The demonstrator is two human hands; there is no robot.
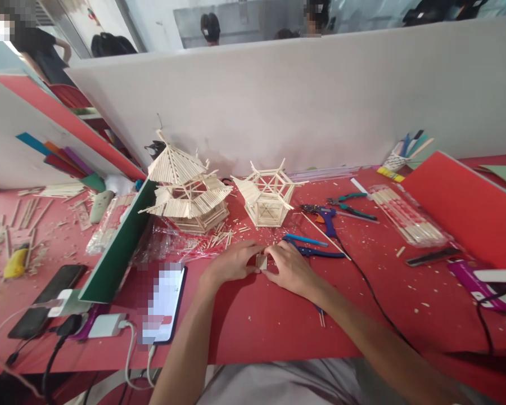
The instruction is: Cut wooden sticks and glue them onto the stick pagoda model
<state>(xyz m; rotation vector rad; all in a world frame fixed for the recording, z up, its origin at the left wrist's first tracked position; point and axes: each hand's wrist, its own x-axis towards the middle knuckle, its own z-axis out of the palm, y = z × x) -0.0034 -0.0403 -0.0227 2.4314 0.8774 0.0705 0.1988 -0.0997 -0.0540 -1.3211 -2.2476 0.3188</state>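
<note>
Between my fingertips is a small panel of short wooden sticks (261,261) laid side by side, low over the red table. My left hand (236,261) grips its left side, fingers bent round it. On the other side, my right hand (290,264) pinches the panel with thumb and fingers. Just beyond my hands stands a small hexagonal stick frame (269,197), its roof part covered with slats at the left. Left of it is a taller stick pagoda (185,191) with a pointed upper roof. Blue-handled cutters (320,251) and a blue pen (307,241) lie by my right hand.
A glue gun (326,219) with a black cord lies at the right, near green-handled pliers (358,209). Bagged sticks (409,216) lie farther right. A phone (164,304) and chargers (107,325) are at the left, beside a green divider (122,247). A white partition (320,101) stands behind.
</note>
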